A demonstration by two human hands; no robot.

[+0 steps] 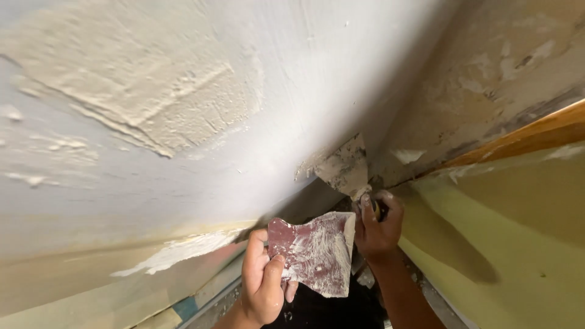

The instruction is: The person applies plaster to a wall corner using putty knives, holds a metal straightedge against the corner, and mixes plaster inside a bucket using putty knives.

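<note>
Wall corner (365, 122), patched plaster. Right hand (379, 224), grip closed on putty knife (345, 167), blade at the corner. Left hand (263, 283) pinches smeared red plate (317, 253) just below. Judgement: keep blade flat, pressure even.

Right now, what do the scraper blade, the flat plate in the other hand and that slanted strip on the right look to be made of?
Scraper blade: probably metal, thin and flat, crusted with dried filler.
Flat plate: thin, stiff, dull reddish sheet smeared white; metal or plastic, unclear.
Slanted strip: looks like varnished wood, orange-brown and glossy.

Rough cream plaster patch (131, 85) lies spread on the white wall (292, 79).
</note>
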